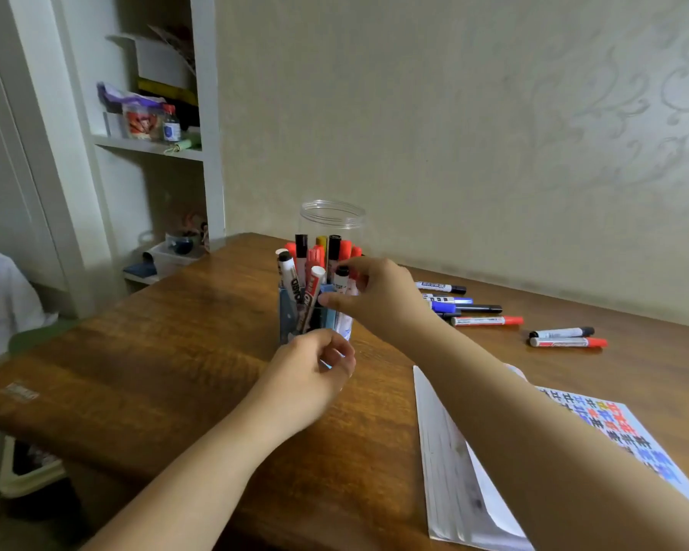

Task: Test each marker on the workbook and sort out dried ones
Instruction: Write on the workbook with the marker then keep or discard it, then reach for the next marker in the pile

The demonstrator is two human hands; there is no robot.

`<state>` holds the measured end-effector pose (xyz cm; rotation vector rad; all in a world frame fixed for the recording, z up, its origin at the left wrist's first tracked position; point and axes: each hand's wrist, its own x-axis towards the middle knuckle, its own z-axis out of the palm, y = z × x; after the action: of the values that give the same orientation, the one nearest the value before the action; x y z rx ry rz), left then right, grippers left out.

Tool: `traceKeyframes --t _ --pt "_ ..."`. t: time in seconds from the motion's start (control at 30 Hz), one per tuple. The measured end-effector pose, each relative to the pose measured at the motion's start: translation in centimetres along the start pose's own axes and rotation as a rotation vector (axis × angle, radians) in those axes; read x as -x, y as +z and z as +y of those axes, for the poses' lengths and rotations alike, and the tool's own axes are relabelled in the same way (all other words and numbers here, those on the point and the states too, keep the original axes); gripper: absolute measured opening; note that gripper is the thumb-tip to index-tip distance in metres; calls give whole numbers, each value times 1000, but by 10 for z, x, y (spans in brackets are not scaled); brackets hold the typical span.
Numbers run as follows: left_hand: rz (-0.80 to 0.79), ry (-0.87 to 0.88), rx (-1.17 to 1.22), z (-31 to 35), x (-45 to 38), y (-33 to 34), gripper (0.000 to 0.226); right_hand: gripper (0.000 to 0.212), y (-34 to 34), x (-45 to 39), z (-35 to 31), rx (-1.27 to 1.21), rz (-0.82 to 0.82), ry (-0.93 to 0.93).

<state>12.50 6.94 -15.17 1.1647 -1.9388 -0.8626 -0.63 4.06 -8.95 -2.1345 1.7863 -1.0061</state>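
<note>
Hiding workbook (pixel 446 463) middle: right forearm; left hand (pixel 315 371) fingers blurred.

table: brown wood table (pixel 168 351) | on it: a pen holder (pixel 291 316) full of markers, a clear jar (pixel 332 218) behind it | right: loose markers (pixel 486 320) lying flat | near edge: an open workbook (pixel 450 463)

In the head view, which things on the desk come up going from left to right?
Pen holder full of markers → group of loose markers → pair of markers, one black-capped, one red-capped. The open workbook overlaps these, so I skip it.
</note>
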Motion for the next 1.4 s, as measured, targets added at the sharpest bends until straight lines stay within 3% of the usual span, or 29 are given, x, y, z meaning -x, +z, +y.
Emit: traceKeyframes --t 0.07,0.2,0.33,0.47,0.57,0.7,0.9,1.1,1.23,1.3,1.4 --pt "-13 -5 -7 4 -1 1 3 44 -10 8 2 -78 25 -20" --pt "-48 -3 -56 20 -7 19 4 27 -47 33 22 -4 58 4" --pt "-167 104 -154 51 -16 58 12 17 -92 73 78 164 -1 276" --pt "-400 190 -252 76 -24 111 27 31 -110 119 134 327 -252 633" --pt "-523 157 -378 79 -31 140 56 28 -110 142 158 139 -277 728" --pt "-622 132 -484 74 -44 149 80 31 -111 155 164 -30 -253 685" --pt "-681 124 -561 59 -67 135 67 37 -108 153 167 -116 -280 657" --pt "-566 137 -646 48 -92 114 66 40 -80 113 160 -181 -263 619" --pt "-573 206 -567 58 -98 123 57 37 -85 96 171 -164 -252 586" --pt "-544 197 -546 62 -101 133 45 34 -100 90 191 -16 -117 563" --pt "-360 237 -529 67 -104 148 15 41 -124 78 231 347 73 584"
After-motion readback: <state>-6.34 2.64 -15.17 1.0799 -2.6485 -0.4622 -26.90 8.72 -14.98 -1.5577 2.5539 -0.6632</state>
